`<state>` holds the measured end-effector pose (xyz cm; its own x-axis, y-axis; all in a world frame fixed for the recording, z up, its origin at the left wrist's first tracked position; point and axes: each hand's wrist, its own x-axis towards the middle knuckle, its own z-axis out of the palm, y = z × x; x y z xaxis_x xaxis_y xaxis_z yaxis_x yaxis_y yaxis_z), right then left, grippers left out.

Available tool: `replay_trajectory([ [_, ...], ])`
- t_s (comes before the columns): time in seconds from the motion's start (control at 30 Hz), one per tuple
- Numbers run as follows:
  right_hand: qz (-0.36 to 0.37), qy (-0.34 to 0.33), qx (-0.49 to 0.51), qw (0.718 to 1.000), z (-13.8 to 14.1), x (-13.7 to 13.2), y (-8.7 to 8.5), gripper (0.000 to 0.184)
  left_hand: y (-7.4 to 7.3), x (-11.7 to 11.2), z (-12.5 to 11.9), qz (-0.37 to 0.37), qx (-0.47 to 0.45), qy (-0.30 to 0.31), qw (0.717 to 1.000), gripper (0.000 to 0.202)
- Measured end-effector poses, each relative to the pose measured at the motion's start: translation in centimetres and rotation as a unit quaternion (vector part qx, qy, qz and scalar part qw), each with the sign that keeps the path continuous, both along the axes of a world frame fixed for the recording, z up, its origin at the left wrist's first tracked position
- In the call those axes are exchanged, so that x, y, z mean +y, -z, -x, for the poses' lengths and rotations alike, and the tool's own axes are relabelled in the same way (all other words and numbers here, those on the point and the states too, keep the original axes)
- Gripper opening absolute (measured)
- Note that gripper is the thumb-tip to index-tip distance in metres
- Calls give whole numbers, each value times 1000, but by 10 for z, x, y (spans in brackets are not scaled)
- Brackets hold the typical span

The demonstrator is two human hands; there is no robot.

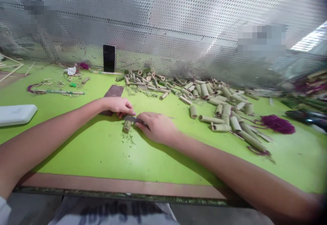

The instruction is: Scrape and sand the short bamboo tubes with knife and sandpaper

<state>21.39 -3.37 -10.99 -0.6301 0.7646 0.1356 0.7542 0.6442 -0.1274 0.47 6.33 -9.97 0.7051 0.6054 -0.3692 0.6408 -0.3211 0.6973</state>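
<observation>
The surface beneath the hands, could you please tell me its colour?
The surface is bright lime green, clearest in the head view.

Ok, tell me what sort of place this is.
Probably a craft workshop: a heap of cut bamboo-like tubes and purple yarn lie on the green table, and the right hand holds a small blade.

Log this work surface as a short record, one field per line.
Left hand: fingers curled near a grey metal blade; contact unclear
Right hand: grips the blade at a short, pale-green bamboo tube
Debris: green shavings beside the tube
Pile: cut green bamboo pieces, beyond the hands and rightward
Upright: black rectangular phone
Thread: tangled purple bundle, right side
</observation>
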Motion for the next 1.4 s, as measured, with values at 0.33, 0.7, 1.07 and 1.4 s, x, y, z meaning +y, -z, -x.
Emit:
replay_trajectory([
  [0.33,17,-14,14,1000,0,2,1,22,4,3,4,-5,-7,7,1000,44],
  [0.7,6,-17,19,1000,-1,1,3,21,3,2,3,0,-17,0,1000,47],
  [1.07,-11,-9,10,1000,-2,6,4,23,4,3,3,8,-23,1,1000,41],
  [1.4,2,-14,8,1000,-4,6,1,22,0,1,2,7,-8,8,1000,36],
])
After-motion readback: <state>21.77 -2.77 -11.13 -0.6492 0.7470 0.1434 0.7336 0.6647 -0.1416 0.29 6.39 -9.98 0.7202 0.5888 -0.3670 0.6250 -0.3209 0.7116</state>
